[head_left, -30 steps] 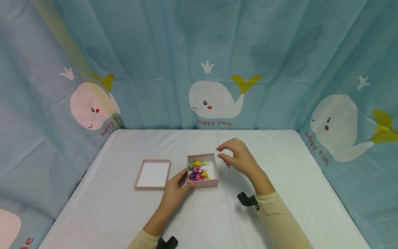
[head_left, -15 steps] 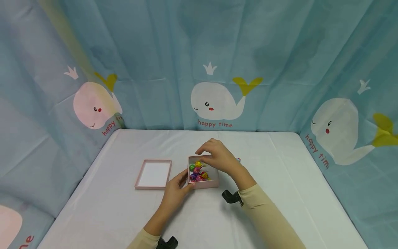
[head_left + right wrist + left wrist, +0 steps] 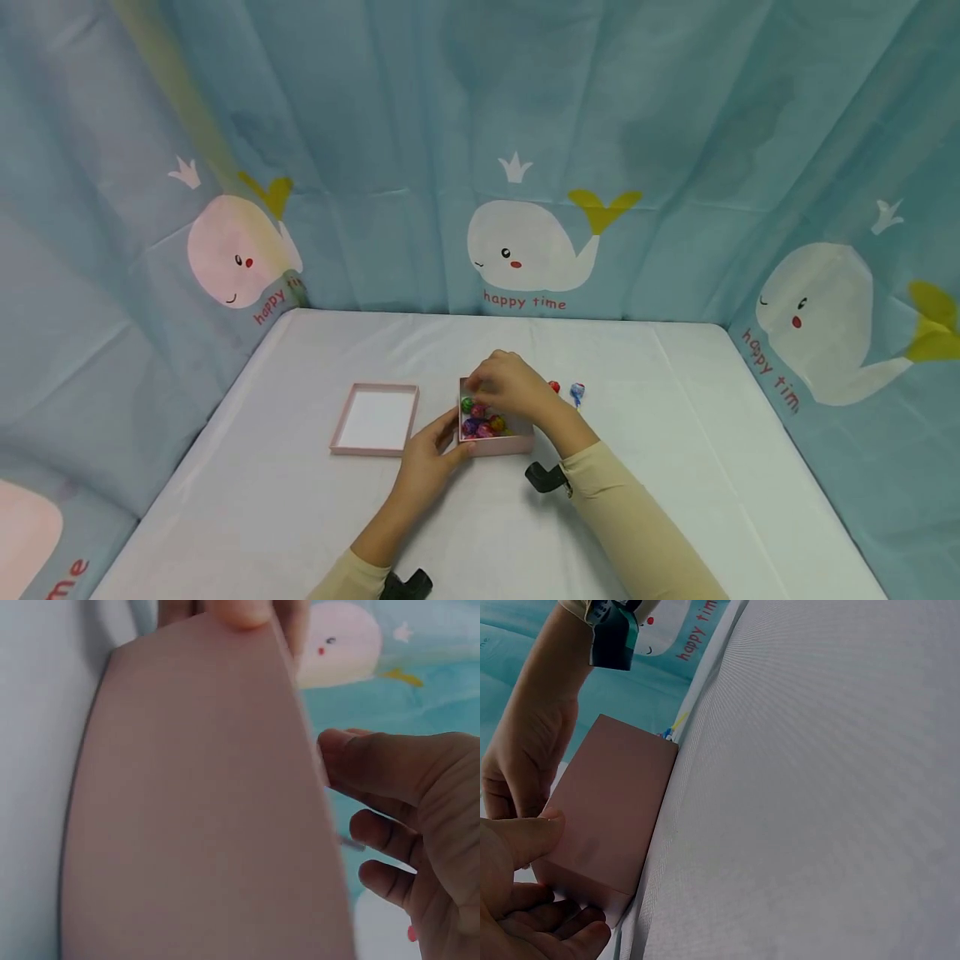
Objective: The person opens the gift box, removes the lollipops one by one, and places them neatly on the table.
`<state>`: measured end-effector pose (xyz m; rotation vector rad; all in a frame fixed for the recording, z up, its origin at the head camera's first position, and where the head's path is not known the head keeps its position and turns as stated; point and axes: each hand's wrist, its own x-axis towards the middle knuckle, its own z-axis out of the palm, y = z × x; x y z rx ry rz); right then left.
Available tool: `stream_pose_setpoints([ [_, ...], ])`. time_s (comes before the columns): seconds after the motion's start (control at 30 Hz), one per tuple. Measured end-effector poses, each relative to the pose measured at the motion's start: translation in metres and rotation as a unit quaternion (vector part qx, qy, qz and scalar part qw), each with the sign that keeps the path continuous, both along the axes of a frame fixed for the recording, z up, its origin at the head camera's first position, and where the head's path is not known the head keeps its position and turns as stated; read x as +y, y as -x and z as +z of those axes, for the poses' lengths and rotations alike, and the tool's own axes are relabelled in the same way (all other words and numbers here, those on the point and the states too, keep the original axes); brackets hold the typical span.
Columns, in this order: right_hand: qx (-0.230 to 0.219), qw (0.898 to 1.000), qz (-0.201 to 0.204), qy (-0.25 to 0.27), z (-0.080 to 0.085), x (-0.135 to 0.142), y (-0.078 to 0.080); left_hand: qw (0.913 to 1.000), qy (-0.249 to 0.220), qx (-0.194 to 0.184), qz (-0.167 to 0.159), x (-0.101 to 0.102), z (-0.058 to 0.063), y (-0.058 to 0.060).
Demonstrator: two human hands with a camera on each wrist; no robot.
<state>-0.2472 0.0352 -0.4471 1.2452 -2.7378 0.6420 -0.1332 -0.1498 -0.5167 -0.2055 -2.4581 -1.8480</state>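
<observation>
My left hand (image 3: pixel 423 462) grips the left side of a pale pink box (image 3: pixel 504 447), thumb on its near wall and fingers bent round the corner. Several wrapped lollipops (image 3: pixel 483 428), green, purple, pink and yellow, lie inside. My right hand (image 3: pixel 513 385) reaches into the box from above, thumb and fingers drawn together. In the right wrist view a thin lollipop stick (image 3: pixel 351 842) shows between the rim and the fingers. The hand appears to pinch this lollipop, whose head is hidden by the box wall. The left wrist view shows the box's plain outer side (image 3: pixel 615 802).
A pink-edged lid (image 3: pixel 375 419) lies inside up, left of the box. To the box's right are a red lollipop (image 3: pixel 553 387) and a blue lollipop (image 3: pixel 577 392) on the white tablecloth (image 3: pixel 675 467). A whale-print curtain (image 3: pixel 405 167) surrounds the table.
My right hand has moved left from above the lollipops on the table and down into the box, covering the yellow lollipop at its back. My left hand keeps its grip on the box.
</observation>
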Motion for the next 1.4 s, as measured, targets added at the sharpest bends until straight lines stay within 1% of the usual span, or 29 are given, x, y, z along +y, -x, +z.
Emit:
stream_pose_setpoints([
  [0.23, 0.016, 0.999, 0.003, -0.049, -0.013, 0.004, 0.003, 0.9999, 0.013, 0.0, 0.004, 0.0, 0.0, 0.001],
  [0.4, 0.012, 0.998, 0.001, -0.067, -0.016, 0.004, 0.004, 0.9999, 0.012, 0.001, 0.003, 0.001, 0.0, 0.001],
  [0.53, 0.006, 0.998, -0.001, -0.067, -0.015, 0.004, 0.003, 0.9999, 0.01, -0.004, 0.003, 0.001, 0.002, 0.001],
  [0.67, 0.011, 0.998, 0.001, -0.068, -0.014, 0.003, 0.001, 0.9999, 0.007, -0.007, 0.004, 0.002, 0.004, 0.002],
  [0.83, 0.019, 0.998, 0.001, -0.061, -0.019, 0.003, 0.0, 1.0, 0.007, -0.001, -0.002, 0.002, 0.004, 0.001],
  [0.93, 0.031, 0.998, 0.004, -0.063, -0.024, 0.004, 0.001, 1.0, 0.007, 0.0, -0.003, 0.001, 0.005, 0.001],
  [1.07, 0.058, 0.995, 0.013, -0.074, -0.03, 0.005, 0.002, 1.0, 0.005, 0.0, -0.003, 0.001, 0.004, 0.001],
  [1.2, 0.081, 0.993, 0.019, -0.085, -0.032, 0.005, 0.002, 1.0, -0.003, -0.002, -0.001, 0.002, 0.004, 0.001],
  [1.4, 0.099, 0.989, 0.021, -0.112, -0.032, 0.002, 0.001, 0.9998, -0.018, -0.001, 0.004, 0.002, 0.003, 0.0],
])
